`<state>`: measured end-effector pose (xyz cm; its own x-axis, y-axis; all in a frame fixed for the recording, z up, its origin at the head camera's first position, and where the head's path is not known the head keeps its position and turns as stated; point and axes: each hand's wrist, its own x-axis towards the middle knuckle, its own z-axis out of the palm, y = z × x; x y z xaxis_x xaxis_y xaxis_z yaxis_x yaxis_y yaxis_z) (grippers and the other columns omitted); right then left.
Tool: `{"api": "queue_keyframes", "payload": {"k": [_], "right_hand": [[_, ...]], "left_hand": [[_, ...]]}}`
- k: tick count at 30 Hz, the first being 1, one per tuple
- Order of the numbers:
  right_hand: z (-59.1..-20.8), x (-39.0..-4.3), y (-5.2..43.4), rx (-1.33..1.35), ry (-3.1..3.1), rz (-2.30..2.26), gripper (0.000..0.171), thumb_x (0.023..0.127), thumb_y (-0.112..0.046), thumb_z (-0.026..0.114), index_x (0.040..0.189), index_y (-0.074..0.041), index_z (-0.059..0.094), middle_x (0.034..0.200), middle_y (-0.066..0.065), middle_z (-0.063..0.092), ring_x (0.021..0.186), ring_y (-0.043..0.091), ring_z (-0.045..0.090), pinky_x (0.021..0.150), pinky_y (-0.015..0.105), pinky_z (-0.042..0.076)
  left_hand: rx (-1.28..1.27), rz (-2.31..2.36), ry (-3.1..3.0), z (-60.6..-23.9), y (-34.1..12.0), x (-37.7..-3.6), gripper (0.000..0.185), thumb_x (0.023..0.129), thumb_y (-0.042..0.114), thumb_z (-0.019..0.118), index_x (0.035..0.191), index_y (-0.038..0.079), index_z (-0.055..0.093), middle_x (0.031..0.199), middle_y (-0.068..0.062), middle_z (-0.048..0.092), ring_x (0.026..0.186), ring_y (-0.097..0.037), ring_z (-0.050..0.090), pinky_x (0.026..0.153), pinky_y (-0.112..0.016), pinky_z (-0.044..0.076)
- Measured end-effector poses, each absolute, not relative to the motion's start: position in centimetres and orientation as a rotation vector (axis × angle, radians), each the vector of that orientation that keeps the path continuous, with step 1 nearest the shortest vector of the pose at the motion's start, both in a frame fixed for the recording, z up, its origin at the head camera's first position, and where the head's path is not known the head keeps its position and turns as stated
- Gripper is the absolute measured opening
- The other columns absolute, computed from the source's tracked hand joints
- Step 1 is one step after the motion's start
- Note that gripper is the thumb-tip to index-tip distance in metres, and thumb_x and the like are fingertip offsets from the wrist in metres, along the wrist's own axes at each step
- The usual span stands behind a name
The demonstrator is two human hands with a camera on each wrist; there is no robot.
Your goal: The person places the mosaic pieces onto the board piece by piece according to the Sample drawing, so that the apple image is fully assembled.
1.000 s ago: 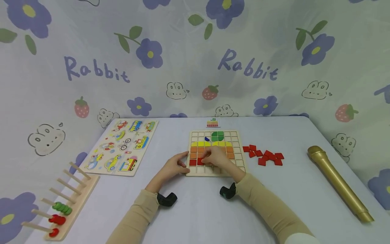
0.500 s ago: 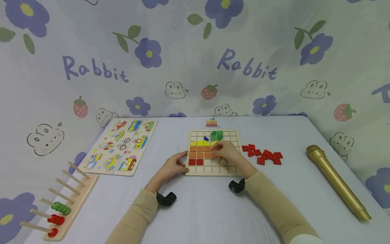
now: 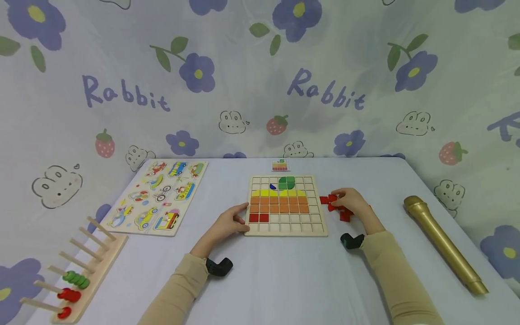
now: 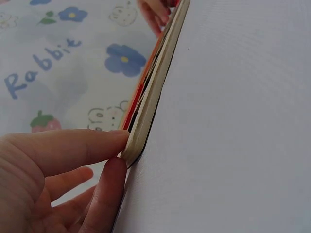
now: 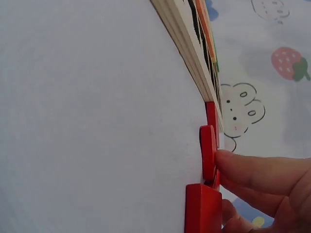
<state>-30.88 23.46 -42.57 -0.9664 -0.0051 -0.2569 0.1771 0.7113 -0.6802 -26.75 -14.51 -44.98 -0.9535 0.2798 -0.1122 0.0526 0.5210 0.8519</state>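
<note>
**Picking next red tile**

My left hand (image 3: 227, 222) pinches the grid board (image 3: 285, 230) at its 9 o'clock edge. My right hand (image 3: 350, 202), fingers curled, touches the red tiles (image 3: 327, 200) at the board's 3 o'clock; a firm grasp isn't visible. Best to lift one tile only and hold the board steady.

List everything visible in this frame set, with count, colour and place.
grid board: one, pale wood, table centre, partly filled with green, yellow, orange and red tiles
loose tiles: several, red, right of board
pattern card: one, behind board
vehicle puzzle: one, multicoloured, left
peg rack: one, wooden, green and red rings, near left
microphone: one, gold, right
left hand: holds board's left edge
right hand: fingers on loose tiles
</note>
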Motion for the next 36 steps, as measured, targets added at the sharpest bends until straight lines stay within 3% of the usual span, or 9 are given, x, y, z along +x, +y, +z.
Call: {"api": "queue_keyframes", "payload": {"k": [10,21,27,31,36], "right_hand": [[-42.3,-30.5,23.5,0.112,2.743,-1.205,0.033,0.086,-0.012,0.061,0.114,0.004,0.052,0.113,0.026,0.054,0.097,0.034,0.055,0.078,0.038,0.045],[-40.9,-30.1,20.2,0.142,2.132,-1.837,0.045,0.088,-0.011,0.06,0.127,0.004,0.044,0.103,0.004,0.054,0.082,0.009,0.055,0.078,0.021,0.048],[-41.0,-29.6,15.9,0.015,2.114,-1.771,0.038,0.088,-0.009,0.061,0.122,0.005,0.053,0.117,0.015,0.054,0.091,0.015,0.056,0.084,0.028,0.049],[-40.7,-28.8,12.7,-0.12,2.258,-1.585,0.029,0.085,-0.008,0.065,0.111,0.005,0.061,0.109,0.016,0.059,0.085,0.017,0.06,0.079,0.031,0.051],[-42.1,-29.1,10.3,-0.256,2.468,-1.358,0.012,0.08,-0.007,0.07,0.09,-0.003,0.067,0.087,0.006,0.062,0.074,0.015,0.057,0.067,0.025,0.05]], "left_hand": [[0.283,1.434,2.496,-45.0,-14.5,-26.6,0.075,0.072,0.006,0.075,0.139,0.008,0.041,0.083,-0.007,0.058,0.071,-0.015,0.05,0.059,-0.026,0.041],[0.275,1.426,2.509,-45.1,-14.4,-26.8,0.075,0.071,0.006,0.075,0.139,0.008,0.043,0.082,-0.007,0.058,0.07,-0.014,0.051,0.059,-0.025,0.041],[0.262,1.432,2.506,-45.1,-14.5,-26.8,0.075,0.071,0.006,0.075,0.139,0.009,0.043,0.082,-0.007,0.058,0.07,-0.014,0.051,0.059,-0.026,0.041],[0.263,1.427,2.509,-43.9,-14.3,-26.0,0.073,0.072,0.004,0.074,0.139,0.006,0.042,0.083,-0.01,0.059,0.07,-0.015,0.051,0.059,-0.026,0.041],[0.29,1.437,2.511,-43.9,-14.1,-26.0,0.073,0.073,0.003,0.073,0.138,0.003,0.041,0.084,-0.012,0.059,0.07,-0.014,0.05,0.058,-0.025,0.04]]}}
